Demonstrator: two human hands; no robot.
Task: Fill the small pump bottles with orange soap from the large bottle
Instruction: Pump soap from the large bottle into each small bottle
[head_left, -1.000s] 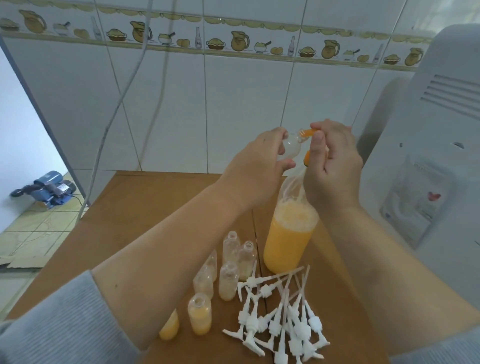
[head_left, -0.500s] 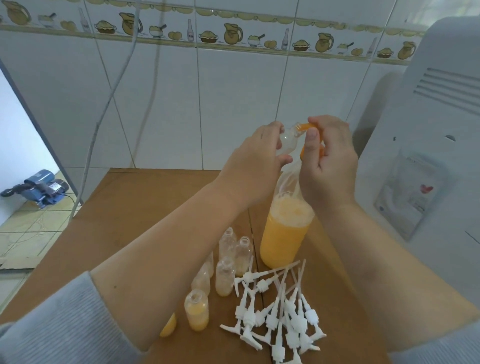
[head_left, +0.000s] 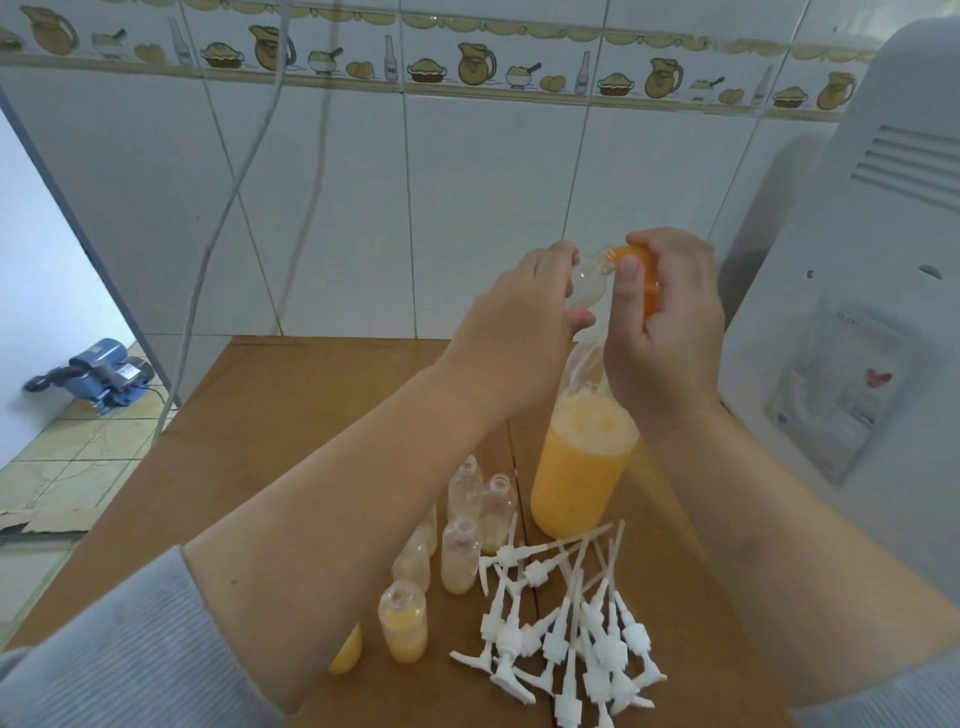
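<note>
The large bottle (head_left: 579, 470) stands on the wooden table (head_left: 311, 415), its lower half full of foamy orange soap. My right hand (head_left: 672, 332) grips its orange top (head_left: 647, 291) above the clear neck. My left hand (head_left: 519, 332) holds a small clear bottle (head_left: 589, 283) tilted, its mouth against the orange top. Several small open bottles (head_left: 462, 556) stand in front of the large one, some holding orange soap, such as the nearest (head_left: 402, 629). A pile of white pump heads (head_left: 571, 623) lies to their right.
A white appliance (head_left: 857, 312) stands close on the right. The tiled wall (head_left: 467, 208) rises behind the table, with a grey cable (head_left: 218, 223) hanging down at the left. A blue machine (head_left: 98, 374) sits on the floor left of the table.
My right hand's fingers have closed further over the orange top. The small bottle stays at the top in my left hand. The view has shifted slightly.
</note>
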